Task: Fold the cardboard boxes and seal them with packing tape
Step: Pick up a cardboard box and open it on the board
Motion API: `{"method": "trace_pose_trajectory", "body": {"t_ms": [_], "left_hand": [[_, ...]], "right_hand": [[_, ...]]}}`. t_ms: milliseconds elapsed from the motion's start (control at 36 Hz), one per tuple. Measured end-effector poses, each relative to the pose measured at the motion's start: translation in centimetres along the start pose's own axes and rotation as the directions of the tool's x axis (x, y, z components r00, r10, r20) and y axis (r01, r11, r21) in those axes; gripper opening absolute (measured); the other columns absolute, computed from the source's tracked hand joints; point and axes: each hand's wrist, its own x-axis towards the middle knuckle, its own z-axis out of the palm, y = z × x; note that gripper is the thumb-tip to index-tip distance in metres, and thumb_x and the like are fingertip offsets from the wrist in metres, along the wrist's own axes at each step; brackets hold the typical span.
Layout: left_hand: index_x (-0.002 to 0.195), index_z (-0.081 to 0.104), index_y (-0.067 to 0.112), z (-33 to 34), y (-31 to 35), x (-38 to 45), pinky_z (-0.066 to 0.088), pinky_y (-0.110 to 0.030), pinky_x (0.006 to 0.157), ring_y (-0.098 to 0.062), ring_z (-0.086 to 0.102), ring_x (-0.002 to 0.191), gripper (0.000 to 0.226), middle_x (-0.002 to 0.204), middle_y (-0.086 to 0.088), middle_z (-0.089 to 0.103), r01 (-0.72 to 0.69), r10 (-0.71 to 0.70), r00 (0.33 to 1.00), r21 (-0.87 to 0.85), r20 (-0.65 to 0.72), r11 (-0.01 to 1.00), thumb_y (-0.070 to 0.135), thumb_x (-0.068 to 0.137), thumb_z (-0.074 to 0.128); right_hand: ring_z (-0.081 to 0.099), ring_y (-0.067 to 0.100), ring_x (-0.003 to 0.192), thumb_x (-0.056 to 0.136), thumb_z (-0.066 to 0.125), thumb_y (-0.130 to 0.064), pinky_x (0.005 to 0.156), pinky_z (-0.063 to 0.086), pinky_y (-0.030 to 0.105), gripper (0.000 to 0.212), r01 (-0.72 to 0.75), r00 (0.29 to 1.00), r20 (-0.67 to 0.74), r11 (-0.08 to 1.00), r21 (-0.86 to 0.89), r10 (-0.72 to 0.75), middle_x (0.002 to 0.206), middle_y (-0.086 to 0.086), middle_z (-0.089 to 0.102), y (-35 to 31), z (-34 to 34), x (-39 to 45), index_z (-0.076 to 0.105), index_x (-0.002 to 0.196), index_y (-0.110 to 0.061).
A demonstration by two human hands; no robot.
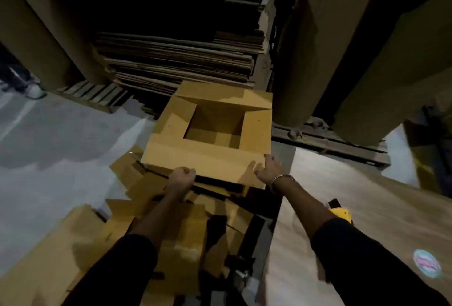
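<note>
Your left hand (pixel 183 175) and right hand (pixel 270 167) grip the box (pixel 208 156), fingers curled on its near edge. It's folded up, flaps open, no tape yet.

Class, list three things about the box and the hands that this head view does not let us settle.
- Head view: the box underside, hidden by its own walls.
- Left hand fingertips, curled under the box edge.
- Yellow object beside the right hand's forearm: mostly covered by the sleeve, unidentifiable.
</note>
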Motion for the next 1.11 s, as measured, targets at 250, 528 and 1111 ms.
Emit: {"method": "trace_pose_trajectory", "body": {"t_ms": [250,528,1111], "left_hand": [[0.148,0.045,0.006,4.3,5.8,9.0,0.051,-0.049,0.102,-0.04,0.057,0.126,0.082,0.142,-0.018,0.057,0.231,-0.233,0.972,-0.073,-0.014,0.97,0.065,0.094,0.064],[0.139,0.049,0.01,9.6,5.4,17.5,0.055,-0.051,0.084,-0.039,0.062,0.105,0.101,0.125,-0.016,0.063,0.617,-0.517,0.787,-0.393,0.338,0.682,0.075,0.068,0.081],[0.145,0.037,0.003,4.7,8.8,4.0,0.058,-0.039,0.083,-0.043,0.065,0.12,0.051,0.136,-0.032,0.055,0.42,-0.366,0.892,-0.781,0.263,0.462,0.001,0.1,0.062]], "right_hand": [[0.047,0.045,0.135,0.1,0.059,-0.039,0.108,0.046,0.052,0.064,-0.174,0.985,-0.011,0.983,0.058,0.175,0.151,0.023,0.043,1.7,-0.7,13.0,0.036,0.15,-0.006],[0.05,0.044,0.135,0.103,0.058,-0.046,0.098,0.048,0.042,0.078,-0.342,0.94,0.096,0.887,0.311,0.329,0.153,0.023,0.046,3.8,2.6,18.4,0.023,0.159,-0.005],[0.066,0.035,0.11,0.103,0.057,-0.031,0.085,0.05,0.035,0.034,-0.125,0.959,-0.199,0.934,0.334,0.199,0.122,0.01,0.072,2.3,-3.1,5.6,0.063,0.134,-0.018]]}}
